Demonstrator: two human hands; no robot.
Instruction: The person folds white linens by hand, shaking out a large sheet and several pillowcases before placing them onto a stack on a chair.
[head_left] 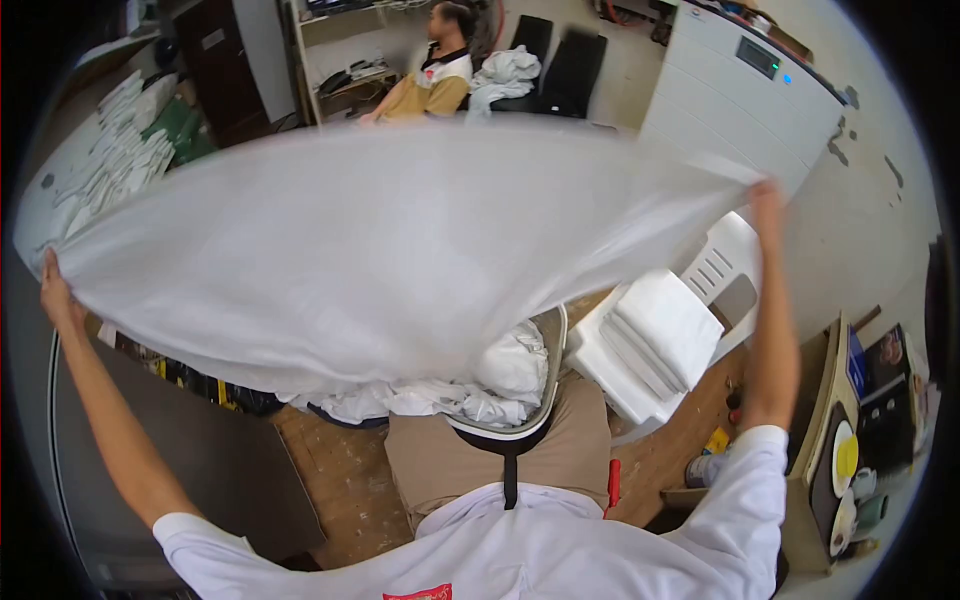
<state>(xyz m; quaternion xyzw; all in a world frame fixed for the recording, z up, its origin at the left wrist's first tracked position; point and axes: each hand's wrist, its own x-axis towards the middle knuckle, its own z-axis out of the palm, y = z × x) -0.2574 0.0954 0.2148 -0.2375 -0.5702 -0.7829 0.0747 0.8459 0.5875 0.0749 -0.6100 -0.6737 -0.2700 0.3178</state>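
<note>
A large white sheet (pixel 330 230) is stretched wide in the air in front of me, blurred by motion. At the far left my left hand (pixel 60 290) grips one corner of it. My right hand (pixel 766 205), smeared a little, holds the opposite corner at the upper right. Under the sheet, close to my lap, stands a tub (pixel 556 345) with a pale rim. Crumpled white linen (pixel 512 372) fills it and spreads out to the left. The sheet hides part of the tub and the floor beyond.
Folded white cloths (pixel 660 335) lie on a white plastic chair (pixel 728 262) at right. Stacked linen (pixel 115 165) is at upper left. A person (pixel 435 75) sits at the back near black chairs (pixel 572 75). A white cabinet (pixel 735 95) and a shelf with cups (pixel 840 480) stand at right.
</note>
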